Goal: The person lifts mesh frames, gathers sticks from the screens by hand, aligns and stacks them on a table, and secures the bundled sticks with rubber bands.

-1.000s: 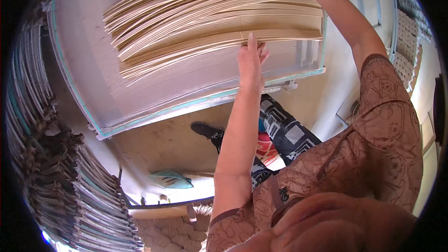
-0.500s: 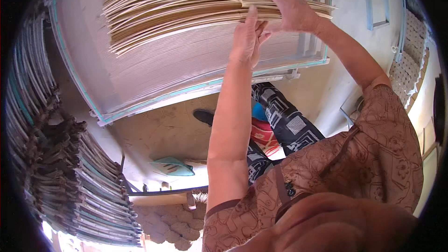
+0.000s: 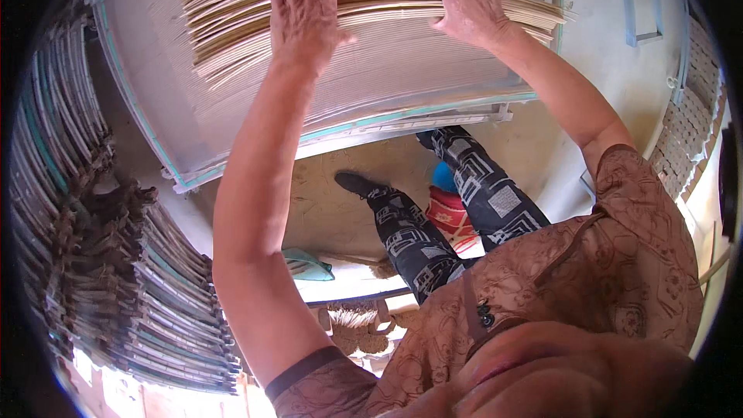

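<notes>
Long thin tan sticks, like straight dry strands, lie in layered bundles across a framed mesh tray. My left hand rests palm down over the middle of the bundles, its fingers spread and pointing away from me. Farther right, my right hand lies over the same sticks near their right end, thumb and fingers apart. A finer layer of parallel strands covers the mesh on the near side. What lies directly under both palms is hidden.
Stacked frames rise on the left. A pale surface with a blue-edged frame is at the right, near a panel of small pale blocks. Below the tray are my legs, a red patterned cloth and a green dustpan-like piece.
My left hand has moved left from beside the right hand and spread its fingers over the bundles. My right hand has stayed near the right end. The view has shifted slightly.
</notes>
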Demonstrator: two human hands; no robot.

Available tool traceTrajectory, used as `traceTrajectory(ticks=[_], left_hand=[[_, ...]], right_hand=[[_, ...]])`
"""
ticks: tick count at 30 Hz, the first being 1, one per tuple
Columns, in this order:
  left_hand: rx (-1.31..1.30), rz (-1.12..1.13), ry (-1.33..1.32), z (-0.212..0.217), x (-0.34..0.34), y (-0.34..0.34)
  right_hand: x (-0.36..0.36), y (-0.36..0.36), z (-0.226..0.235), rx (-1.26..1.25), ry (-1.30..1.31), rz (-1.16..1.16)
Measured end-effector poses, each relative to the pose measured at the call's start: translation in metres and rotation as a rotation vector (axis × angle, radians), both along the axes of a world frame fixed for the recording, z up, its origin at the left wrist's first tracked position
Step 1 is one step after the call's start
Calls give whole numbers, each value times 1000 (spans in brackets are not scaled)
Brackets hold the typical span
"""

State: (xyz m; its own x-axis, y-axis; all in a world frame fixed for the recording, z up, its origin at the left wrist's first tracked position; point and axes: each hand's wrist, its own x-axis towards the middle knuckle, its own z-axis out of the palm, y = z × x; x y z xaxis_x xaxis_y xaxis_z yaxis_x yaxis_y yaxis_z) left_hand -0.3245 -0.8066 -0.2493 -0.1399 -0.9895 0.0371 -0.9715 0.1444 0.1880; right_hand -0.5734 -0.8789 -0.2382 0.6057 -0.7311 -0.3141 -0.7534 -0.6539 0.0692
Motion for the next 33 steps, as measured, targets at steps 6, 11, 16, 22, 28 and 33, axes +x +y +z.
traceTrajectory(ticks=[6,11,16,22,28,33], left_hand=[[453,73,-54,34,-2,-54],[508,74,-83,33,6,-79],[441,59,-128,23,2,-93],[390,82,-201,16,2,-88],[431,197,-146,12,5,-84],[147,180,-259,-12,28,-59]], right_hand=[[2,-16,-10,-29,26,-17],[10,-28,-16,-36,4,-61],[7,-38,-25,-21,32,-95],[26,-38,-10,11,56,-183],[44,-42,13,83,-245,-277],[26,-42,2,12,-596,-73]])
